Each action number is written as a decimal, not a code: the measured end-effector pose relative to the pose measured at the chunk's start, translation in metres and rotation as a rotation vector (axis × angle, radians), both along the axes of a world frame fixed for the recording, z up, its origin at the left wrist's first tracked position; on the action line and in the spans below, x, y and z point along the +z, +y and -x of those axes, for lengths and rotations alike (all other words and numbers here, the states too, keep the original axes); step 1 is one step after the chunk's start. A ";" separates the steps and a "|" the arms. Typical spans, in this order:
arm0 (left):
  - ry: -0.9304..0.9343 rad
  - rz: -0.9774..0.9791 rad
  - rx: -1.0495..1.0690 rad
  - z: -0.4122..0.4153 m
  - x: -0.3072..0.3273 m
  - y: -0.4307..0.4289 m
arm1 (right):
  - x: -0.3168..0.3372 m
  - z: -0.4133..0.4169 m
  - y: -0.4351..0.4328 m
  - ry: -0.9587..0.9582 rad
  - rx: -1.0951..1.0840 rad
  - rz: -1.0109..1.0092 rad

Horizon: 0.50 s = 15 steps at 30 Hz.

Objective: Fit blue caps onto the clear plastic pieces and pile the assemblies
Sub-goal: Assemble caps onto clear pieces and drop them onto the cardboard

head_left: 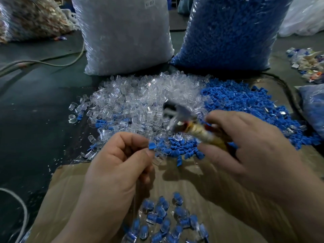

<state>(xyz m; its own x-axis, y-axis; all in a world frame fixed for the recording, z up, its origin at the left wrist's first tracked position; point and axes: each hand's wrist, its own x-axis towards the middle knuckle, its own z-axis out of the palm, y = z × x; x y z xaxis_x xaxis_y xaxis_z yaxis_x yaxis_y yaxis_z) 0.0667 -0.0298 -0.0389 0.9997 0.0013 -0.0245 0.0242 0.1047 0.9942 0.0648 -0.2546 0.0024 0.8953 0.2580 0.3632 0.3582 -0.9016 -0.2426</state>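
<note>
My left hand (112, 165) pinches a blue cap (152, 146) just on the near side of the clear pieces (140, 95); my right hand (254, 141) grips a blurred hammer-like tool (192, 127). I'd seat the cap squarely before tapping lightly.

Blue and clear on brown cardboard (201, 181)
Heaped caps (236, 100) are solid blue, the plastic pieces (136, 95) colourless; assemblies (163, 216) show blue inside clear shells. The floor (35, 120) is dark green.

Brown cardboard sheet (219, 186) laid on dark floor (35, 120), lower centre. Pale cable (43, 62) run across left side; white cord (23, 207) looped at lower left edge. Sack of mixed brownish scrap (31, 16) seen upper left. Heap of mixed litter (308, 65) spread at right edge.
</note>
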 end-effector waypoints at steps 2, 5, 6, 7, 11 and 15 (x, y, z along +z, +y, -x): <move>-0.027 -0.040 0.021 -0.001 -0.001 0.003 | -0.001 0.005 0.001 0.029 0.056 0.038; -0.067 -0.090 0.023 -0.002 -0.002 0.005 | 0.000 0.007 0.001 0.058 0.073 0.081; -0.077 -0.094 0.021 -0.002 -0.002 0.005 | 0.000 0.007 0.001 0.066 0.080 0.095; -0.086 -0.092 0.018 -0.002 -0.002 0.005 | -0.001 0.007 0.001 0.078 0.088 0.106; -0.116 -0.129 0.008 -0.002 -0.002 0.006 | -0.004 0.006 0.001 0.132 0.102 0.111; -0.122 -0.134 0.028 -0.002 -0.002 0.007 | -0.003 0.006 0.002 0.129 0.112 0.113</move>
<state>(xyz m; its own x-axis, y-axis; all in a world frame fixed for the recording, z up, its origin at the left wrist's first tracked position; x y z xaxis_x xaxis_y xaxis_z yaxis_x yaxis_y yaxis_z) 0.0685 -0.0227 -0.0412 0.9948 0.0241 0.0989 -0.0981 -0.0300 0.9947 0.0585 -0.2528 -0.0004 0.8960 0.3914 0.2099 0.4303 -0.8820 -0.1922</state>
